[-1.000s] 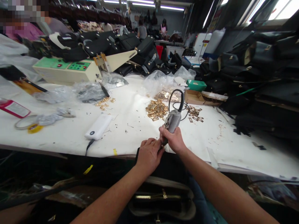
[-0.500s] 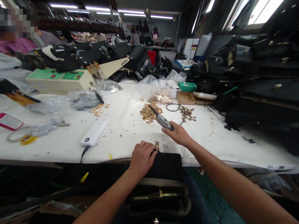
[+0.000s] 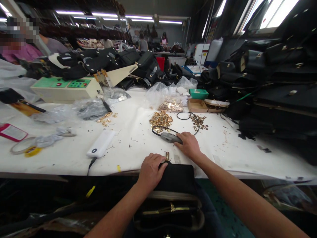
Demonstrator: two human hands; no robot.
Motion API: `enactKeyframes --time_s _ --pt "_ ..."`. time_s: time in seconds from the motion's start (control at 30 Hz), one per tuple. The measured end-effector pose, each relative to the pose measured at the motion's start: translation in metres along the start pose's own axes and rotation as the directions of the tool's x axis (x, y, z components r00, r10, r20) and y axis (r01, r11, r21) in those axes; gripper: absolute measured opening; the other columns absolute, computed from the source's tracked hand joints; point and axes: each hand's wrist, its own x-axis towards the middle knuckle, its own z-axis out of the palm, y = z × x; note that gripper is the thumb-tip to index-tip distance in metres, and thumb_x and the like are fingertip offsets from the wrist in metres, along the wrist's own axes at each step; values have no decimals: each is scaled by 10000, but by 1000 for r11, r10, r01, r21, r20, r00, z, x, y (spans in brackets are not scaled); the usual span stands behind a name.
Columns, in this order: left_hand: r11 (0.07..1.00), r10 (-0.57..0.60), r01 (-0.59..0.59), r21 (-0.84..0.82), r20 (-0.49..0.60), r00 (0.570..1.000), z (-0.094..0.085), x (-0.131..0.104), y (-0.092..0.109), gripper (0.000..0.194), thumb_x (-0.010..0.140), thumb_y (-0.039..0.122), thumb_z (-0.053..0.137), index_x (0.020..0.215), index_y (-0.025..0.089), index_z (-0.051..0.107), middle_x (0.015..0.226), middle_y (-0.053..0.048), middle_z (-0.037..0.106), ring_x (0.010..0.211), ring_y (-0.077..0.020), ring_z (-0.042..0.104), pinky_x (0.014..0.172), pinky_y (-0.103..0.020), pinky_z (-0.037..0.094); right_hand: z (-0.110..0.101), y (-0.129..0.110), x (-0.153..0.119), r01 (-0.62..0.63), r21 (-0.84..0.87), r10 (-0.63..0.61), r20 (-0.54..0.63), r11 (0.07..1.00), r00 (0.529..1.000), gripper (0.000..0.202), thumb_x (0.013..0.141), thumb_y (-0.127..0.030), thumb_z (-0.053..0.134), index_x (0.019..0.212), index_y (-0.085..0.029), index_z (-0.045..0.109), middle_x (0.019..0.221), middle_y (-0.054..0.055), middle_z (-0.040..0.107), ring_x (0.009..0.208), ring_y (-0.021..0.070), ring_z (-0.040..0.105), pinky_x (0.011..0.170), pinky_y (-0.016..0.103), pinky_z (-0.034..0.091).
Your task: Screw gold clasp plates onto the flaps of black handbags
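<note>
On the table, my right hand (image 3: 189,144) has its fingers closed over one end of a grey corded tool (image 3: 169,137) that looks like an electric screwdriver. A black cable loops beside its far end. My left hand (image 3: 151,170) grips the flap edge of a black handbag (image 3: 177,177), thumb on top and fingers at the far side. Past the thumb, a small gold metal clasp plate (image 3: 167,156) sticks out at the flap's edge. The handbag leans against the table edge, its mouth gaping toward me with a gold-coloured strip inside.
Beyond the tool lie a heap of gold metal plates (image 3: 160,119) and darker metal frames (image 3: 199,121). A white power bank (image 3: 101,144) with a cable is at left. Behind it stands a cream machine (image 3: 65,90). Black bags (image 3: 279,96) are piled at right.
My right hand has lowered the electric screwdriver onto the table and turned it more level, with the cable now looping beside it. My left hand keeps its hold on the handbag flap.
</note>
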Motion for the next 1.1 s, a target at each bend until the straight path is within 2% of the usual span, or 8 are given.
enactKeyframes --time_s 0.13,0.33,0.47,0.57,0.63,0.83,0.97,1.1 --pt "999 18 -21 -42 -64 998 -2 -5 -2 178 938 251 639 1104 223 696 956 -51 744 921 -235 632 850 -408 520 -3 -5 -12 86 113 -69 -141 990 988 301 932 -337 651 1196 -202 702 1176 110 693 1108 275 585 991 389 421" --pt "998 36 -41 -57 -83 996 -7 -11 1 234 918 208 667 1151 226 686 1055 -50 769 938 -244 640 864 -425 530 -15 -30 -31 149 314 -93 -187 938 978 170 943 -318 619 1008 -233 752 1033 90 741 1012 263 640 950 403 454" --pt "998 22 -28 -52 -97 995 -10 -12 6 221 890 171 689 1105 222 694 1031 -39 771 940 -244 636 863 -420 526 -19 -44 -35 -9 600 0 15 800 1000 238 940 -355 593 1048 -210 748 936 61 751 840 216 678 799 351 503" --pt "999 8 -12 -41 -100 995 -12 -13 9 165 881 163 694 1034 224 703 974 -32 767 924 -241 633 843 -409 523 -16 -48 -37 -231 749 51 255 621 966 337 940 -385 564 1161 -177 710 854 35 746 738 186 695 688 298 510" --pt "999 -4 1 -32 -93 996 -12 -13 10 126 884 174 694 999 224 703 941 -27 761 915 -241 626 836 -406 518 -16 -49 -41 -296 764 22 347 573 938 319 936 -370 554 1130 -177 719 832 26 746 710 175 700 668 278 508" --pt "997 -78 79 3 -50 996 -10 -12 10 162 890 192 676 1045 228 706 958 -41 738 942 -244 637 874 -405 513 -22 -50 -65 -128 451 13 249 883 968 237 950 -341 563 1006 -260 779 965 32 781 912 210 706 798 290 463" --pt "976 -178 172 132 37 983 -18 -9 12 180 916 268 650 1085 235 705 985 -51 729 939 -242 657 890 -393 493 -20 -57 -79 -45 323 -31 227 945 973 255 984 -357 541 960 -244 768 982 41 774 949 206 694 796 275 427" --pt "948 -216 164 272 174 961 -28 -10 15 256 971 363 570 1158 236 690 1113 -61 754 1019 -262 678 921 -393 459 -17 -66 -90 -33 291 -33 221 956 975 330 1018 -414 484 949 -231 750 967 57 772 923 208 697 767 278 402"
